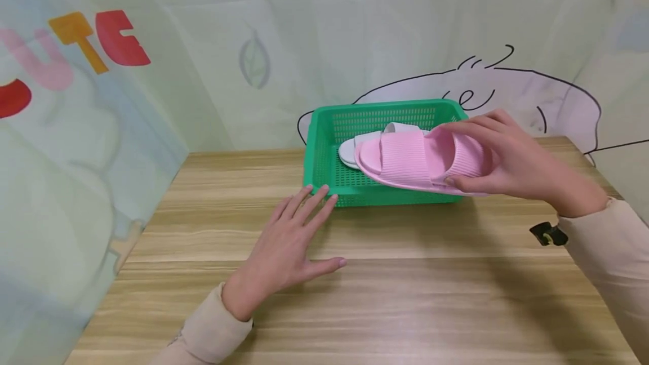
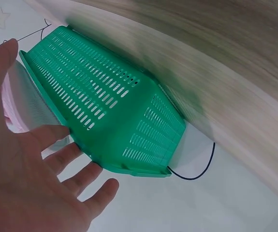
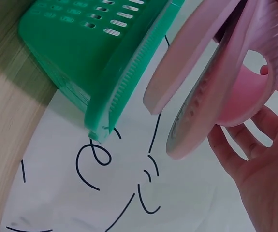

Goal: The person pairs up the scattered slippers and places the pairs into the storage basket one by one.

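A pink slide slipper (image 1: 403, 156) with a ribbed strap is held over the right part of a green perforated basket (image 1: 310, 156). My right hand (image 1: 512, 156) grips it at its right end, thumb on the near side and fingers on the far side. In the right wrist view a second pink slipper (image 3: 187, 58) lies sole to sole against the first; the head view hides it. Inside the basket lies white footwear (image 1: 349, 152), partly covered by the pink slipper. My left hand (image 1: 284, 252) is spread, fingertips at the basket's near left rim.
The basket stands at the back of a wood-grain table (image 1: 385, 297), close to a cloth backdrop (image 1: 213, 61) with printed letters and a cartoon outline. A small black object (image 1: 549, 234) shows beside the right sleeve.
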Action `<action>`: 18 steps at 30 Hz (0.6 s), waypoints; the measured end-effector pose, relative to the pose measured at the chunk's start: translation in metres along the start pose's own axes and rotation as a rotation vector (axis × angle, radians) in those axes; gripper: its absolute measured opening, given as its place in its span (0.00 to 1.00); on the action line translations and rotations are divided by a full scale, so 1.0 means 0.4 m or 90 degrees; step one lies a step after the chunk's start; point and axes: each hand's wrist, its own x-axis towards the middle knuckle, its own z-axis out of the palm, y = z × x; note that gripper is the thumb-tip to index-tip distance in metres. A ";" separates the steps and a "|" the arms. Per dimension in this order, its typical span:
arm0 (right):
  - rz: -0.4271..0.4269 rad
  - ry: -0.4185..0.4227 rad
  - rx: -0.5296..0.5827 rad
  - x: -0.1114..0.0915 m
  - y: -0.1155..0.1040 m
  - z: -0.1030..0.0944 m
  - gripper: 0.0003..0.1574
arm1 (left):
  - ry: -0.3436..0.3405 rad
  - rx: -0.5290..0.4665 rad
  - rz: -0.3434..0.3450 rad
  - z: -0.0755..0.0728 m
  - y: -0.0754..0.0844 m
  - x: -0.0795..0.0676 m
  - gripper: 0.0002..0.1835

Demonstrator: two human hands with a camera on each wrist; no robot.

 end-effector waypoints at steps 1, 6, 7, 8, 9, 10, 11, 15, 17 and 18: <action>0.003 -0.002 0.003 0.006 0.004 0.003 0.50 | -0.001 0.000 -0.001 0.000 0.000 0.000 0.58; 0.009 -0.012 0.007 0.039 0.017 0.014 0.48 | -0.003 0.004 -0.003 -0.003 0.000 0.001 0.57; 0.009 -0.016 0.006 0.046 0.019 0.016 0.48 | -0.002 0.004 -0.004 -0.004 0.000 0.001 0.57; 0.010 -0.019 0.005 0.053 0.020 0.017 0.48 | -0.001 0.003 -0.005 -0.005 0.000 0.001 0.57; 0.011 -0.022 0.004 0.058 0.021 0.019 0.49 | 0.001 0.002 -0.007 -0.006 -0.001 0.002 0.57; 0.013 -0.026 0.007 0.064 0.023 0.022 0.49 | 0.002 0.001 -0.008 -0.007 0.000 0.002 0.57; 0.015 -0.029 0.011 0.068 0.026 0.025 0.49 | 0.006 0.000 -0.007 -0.007 0.000 0.002 0.57; 0.025 -0.040 0.031 0.079 0.039 0.048 0.48 | -0.005 -0.015 -0.012 -0.007 0.004 0.003 0.57; 0.037 -0.049 0.043 0.081 0.046 0.063 0.48 | -0.013 -0.020 -0.014 -0.006 0.006 0.003 0.58; 0.045 -0.053 0.047 0.082 0.049 0.070 0.48 | -0.019 -0.022 -0.017 -0.006 0.007 0.003 0.58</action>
